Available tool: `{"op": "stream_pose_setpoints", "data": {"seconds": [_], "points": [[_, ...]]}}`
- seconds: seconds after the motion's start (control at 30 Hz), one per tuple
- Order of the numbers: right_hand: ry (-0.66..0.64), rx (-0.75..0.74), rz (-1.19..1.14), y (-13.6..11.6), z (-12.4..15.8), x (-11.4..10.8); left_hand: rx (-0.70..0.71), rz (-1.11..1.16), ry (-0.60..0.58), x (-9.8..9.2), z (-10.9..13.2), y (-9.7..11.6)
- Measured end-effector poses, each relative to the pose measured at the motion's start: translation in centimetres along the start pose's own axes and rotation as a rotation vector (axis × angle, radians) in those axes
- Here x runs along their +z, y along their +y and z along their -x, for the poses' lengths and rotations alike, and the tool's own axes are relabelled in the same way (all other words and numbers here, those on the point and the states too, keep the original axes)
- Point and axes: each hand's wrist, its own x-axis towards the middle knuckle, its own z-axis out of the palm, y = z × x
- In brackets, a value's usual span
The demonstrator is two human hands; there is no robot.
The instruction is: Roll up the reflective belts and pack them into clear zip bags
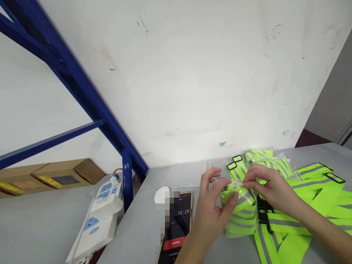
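My left hand (pixel 211 205) and my right hand (pixel 268 187) both pinch the top edge of a clear plastic bag (pixel 239 212) that holds a folded neon-yellow reflective strap with grey stripes. The bag rests on the grey table (pixel 143 227), between my two hands. My left thumb presses on the bag's front, while my right fingers close on its rim from the right. More loose neon-yellow straps (pixel 310 205) with black buckles lie under and to the right of my right forearm.
A phone (pixel 178 223) showing a timer lies left of my left hand, with a small white object (pixel 162 194) behind it. Bagged straps (pixel 272 161) sit at the back. A white power strip (pixel 101 212), blue rack frame (pixel 90 106) and cardboard boxes (pixel 49 176) stand at left.
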Motion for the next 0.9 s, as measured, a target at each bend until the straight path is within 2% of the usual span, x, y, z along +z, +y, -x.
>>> {"op": "stream_pose_setpoints", "data": {"seconds": [0.07, 0.2, 0.43, 0.6, 0.77, 0.9], "points": [[0.011, -0.010, -0.026, 0.1, -0.1, 0.0, -0.048, -0.068, -0.066, -0.8, -0.4, -0.1], [0.041, -0.032, -0.053, 0.2, 0.0, 0.1, -0.090, -0.138, -0.083, -1.7, -0.6, 0.1], [0.145, -0.098, 0.010, 0.6, 0.3, 0.6, -0.184, -0.031, -0.141, -2.2, -0.8, 0.7], [0.162, -0.166, 0.043, 0.9, 0.3, 0.8, -0.110, -0.096, -0.244, -2.3, -0.9, 1.0], [0.133, -0.106, 0.019, 0.5, 0.3, 0.4, 0.001, -0.267, -0.176, -2.1, -0.9, 1.0], [0.096, -0.090, 0.039, 0.5, 0.3, 0.5, -0.024, -0.178, -0.179, -1.6, -0.9, 1.0]]}}
